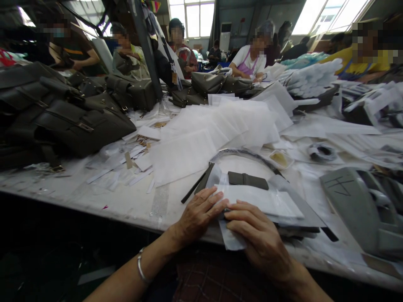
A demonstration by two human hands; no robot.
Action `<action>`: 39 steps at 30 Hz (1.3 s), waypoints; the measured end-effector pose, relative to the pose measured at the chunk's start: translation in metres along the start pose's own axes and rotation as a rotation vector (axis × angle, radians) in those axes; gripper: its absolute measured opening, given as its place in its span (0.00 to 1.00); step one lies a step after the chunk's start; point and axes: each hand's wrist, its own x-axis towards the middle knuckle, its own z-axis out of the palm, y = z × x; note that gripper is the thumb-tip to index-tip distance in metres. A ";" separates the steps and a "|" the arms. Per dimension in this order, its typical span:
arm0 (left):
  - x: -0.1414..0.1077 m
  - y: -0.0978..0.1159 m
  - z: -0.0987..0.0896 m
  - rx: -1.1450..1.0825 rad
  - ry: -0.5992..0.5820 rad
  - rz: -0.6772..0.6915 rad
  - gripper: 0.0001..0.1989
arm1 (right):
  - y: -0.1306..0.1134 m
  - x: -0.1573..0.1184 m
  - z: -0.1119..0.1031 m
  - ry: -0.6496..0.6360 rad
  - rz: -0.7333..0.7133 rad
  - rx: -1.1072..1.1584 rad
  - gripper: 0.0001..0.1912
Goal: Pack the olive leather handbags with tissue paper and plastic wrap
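handbag (248,180), dark and partly covered by a white sheet (264,201), lies on the pale table (126,201) right before us, close to the near edge; we take it as the centre of our dial. its film-covered handle (247,153) arches toward 12 o'clock. at 8 o'clock our left hand (201,212) rests on the covering, fingers stretched out; at 6 o'clock our right hand (260,233) bends its fingers over the near side, their tips just beside those of the left. with both thumbs hidden, we cannot tell whether either hand is clamped on anything. a white flap (232,238) hangs below our fingers. we see a grey casing (346,205) with dark strokes at 3 o'clock, a ring-shaped roll (330,154) at 2, fanned translucent sheets (226,126) at 11 and heaped dark bags (85,121) at 10.
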 end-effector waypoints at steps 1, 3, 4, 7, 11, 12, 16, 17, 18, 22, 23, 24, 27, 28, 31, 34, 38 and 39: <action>-0.002 0.000 0.001 -0.019 -0.001 -0.016 0.21 | 0.005 0.002 0.001 -0.007 -0.007 -0.031 0.14; -0.005 -0.001 0.001 -0.103 -0.001 -0.055 0.25 | 0.013 0.004 0.003 -0.023 0.014 -0.049 0.16; -0.006 -0.001 0.000 -0.162 -0.008 -0.076 0.27 | 0.016 0.004 0.005 -0.028 0.033 -0.048 0.17; -0.004 0.001 -0.012 -0.351 -0.092 -0.170 0.32 | 0.020 0.002 0.008 -0.019 0.059 -0.051 0.19; 0.008 0.002 -0.032 -0.549 -0.201 -0.314 0.36 | 0.018 0.002 0.005 0.000 0.052 -0.072 0.18; 0.012 0.002 -0.036 -0.590 -0.216 -0.332 0.37 | 0.018 0.002 0.004 0.004 0.051 -0.076 0.18; 0.022 0.000 -0.044 -0.708 -0.249 -0.412 0.33 | 0.015 0.003 0.003 -0.002 0.060 -0.051 0.16; 0.024 -0.001 -0.044 -0.715 -0.252 -0.431 0.29 | 0.015 0.003 0.003 -0.010 0.064 -0.038 0.15; 0.025 -0.001 -0.043 -0.714 -0.248 -0.447 0.25 | 0.015 0.003 0.004 -0.015 0.066 -0.026 0.15; 0.026 0.002 -0.034 -0.714 -0.195 -0.451 0.18 | 0.018 0.000 0.005 -0.018 0.039 0.006 0.14; 0.026 0.003 -0.032 -0.703 -0.175 -0.446 0.18 | 0.019 -0.001 0.006 -0.019 0.030 0.013 0.14; 0.025 0.004 -0.031 -0.679 -0.158 -0.442 0.18 | 0.019 -0.002 0.006 -0.022 0.021 0.019 0.14; 0.023 0.010 -0.027 -0.559 -0.107 -0.439 0.16 | 0.018 -0.002 0.006 -0.021 -0.003 0.025 0.16; 0.023 0.013 -0.026 -0.520 -0.094 -0.438 0.16 | 0.018 -0.001 0.006 -0.014 -0.010 0.021 0.17; 0.023 0.020 -0.019 -0.415 -0.047 -0.420 0.15 | 0.016 0.000 0.005 0.004 -0.017 0.011 0.17; 0.022 0.024 -0.010 -0.352 -0.002 -0.414 0.16 | 0.013 -0.003 0.005 -0.006 -0.007 0.006 0.16; 0.018 0.018 -0.008 -0.379 0.011 -0.359 0.15 | 0.004 -0.012 0.005 -0.060 -0.017 -0.046 0.15; 0.017 0.015 -0.010 -0.410 -0.010 -0.330 0.14 | 0.002 -0.014 0.005 -0.072 -0.022 -0.054 0.16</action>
